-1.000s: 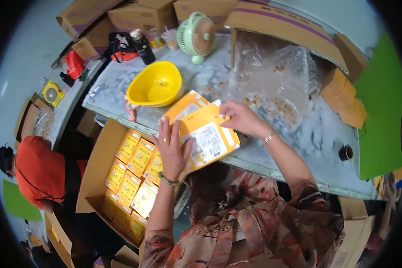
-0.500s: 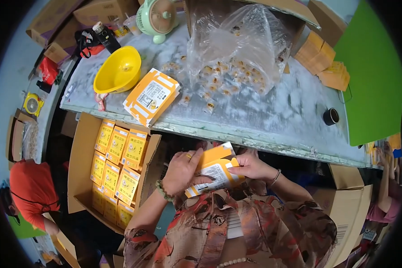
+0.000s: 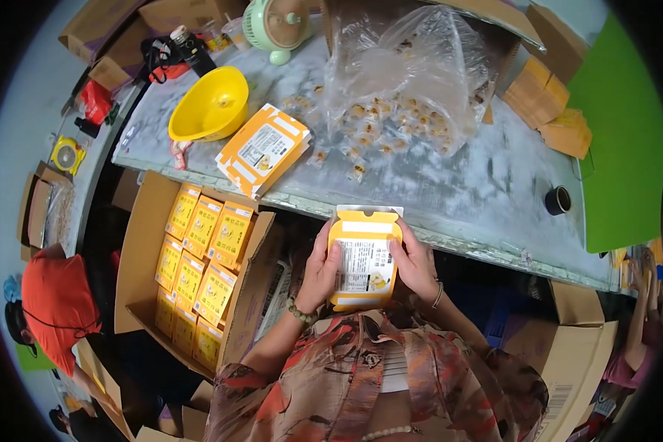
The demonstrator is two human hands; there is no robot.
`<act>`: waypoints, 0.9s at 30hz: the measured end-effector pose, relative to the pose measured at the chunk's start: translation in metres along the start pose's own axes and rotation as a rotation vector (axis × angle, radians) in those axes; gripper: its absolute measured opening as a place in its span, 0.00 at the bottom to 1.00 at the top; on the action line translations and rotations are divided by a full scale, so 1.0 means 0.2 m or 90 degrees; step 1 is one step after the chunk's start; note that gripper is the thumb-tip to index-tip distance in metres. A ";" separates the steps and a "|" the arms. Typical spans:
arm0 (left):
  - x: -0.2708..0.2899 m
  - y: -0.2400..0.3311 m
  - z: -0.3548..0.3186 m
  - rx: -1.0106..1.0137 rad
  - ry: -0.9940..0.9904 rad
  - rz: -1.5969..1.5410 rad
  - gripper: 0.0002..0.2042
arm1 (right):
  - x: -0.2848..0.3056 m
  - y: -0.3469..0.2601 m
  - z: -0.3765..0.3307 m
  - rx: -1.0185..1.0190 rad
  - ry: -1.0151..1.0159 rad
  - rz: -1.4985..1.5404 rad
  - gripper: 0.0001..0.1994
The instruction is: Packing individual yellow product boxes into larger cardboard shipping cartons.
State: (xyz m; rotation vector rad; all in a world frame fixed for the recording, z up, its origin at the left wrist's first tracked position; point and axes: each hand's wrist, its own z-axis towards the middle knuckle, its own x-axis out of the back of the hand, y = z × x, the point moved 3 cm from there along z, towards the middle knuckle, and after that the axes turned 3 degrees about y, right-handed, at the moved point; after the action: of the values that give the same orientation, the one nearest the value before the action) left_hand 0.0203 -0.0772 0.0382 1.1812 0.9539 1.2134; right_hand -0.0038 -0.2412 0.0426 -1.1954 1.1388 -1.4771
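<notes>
A flat orange-and-white paper box is upright before my chest, its printed panel toward me and its top flaps raised. My left hand grips its left edge, thumb on the front. On the opposite edge my right hand holds it the same way; the fingers behind are hidden. Just beyond, on the table's near edge, lies a stack of similar flattened boxes. To my left, an open cardboard carton is packed with rows of yellow boxes.
The marble-patterned table carries a yellow basin, a green fan, a clear plastic bag spilling small wrapped pieces, orange card stacks and a dark cup. A person in an orange shirt bends at left.
My hands have turned the box from a slant to upright and squared it. My left hand has shifted from across its front to the left edge. The view has shifted slightly.
</notes>
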 end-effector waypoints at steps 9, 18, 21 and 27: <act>0.06 0.03 0.05 0.027 -0.074 0.110 0.13 | 0.02 -0.10 -0.01 0.076 -0.060 -0.095 0.10; 0.08 0.17 0.03 -0.161 -0.207 0.209 0.11 | 0.05 -0.15 -0.01 0.192 -0.164 -0.151 0.19; 0.11 0.17 0.02 -0.087 -0.271 0.127 0.10 | 0.06 -0.11 -0.02 0.192 -0.187 -0.178 0.12; 0.20 0.03 0.01 0.048 -0.301 0.055 0.10 | -0.03 -0.09 0.08 0.120 -0.255 -0.122 0.08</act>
State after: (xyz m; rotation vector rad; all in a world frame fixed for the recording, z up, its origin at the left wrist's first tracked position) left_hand 0.0258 -0.0382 0.0474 1.4972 0.6007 0.9073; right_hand 0.0110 -0.2339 0.0617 -1.4170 0.6167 -1.3670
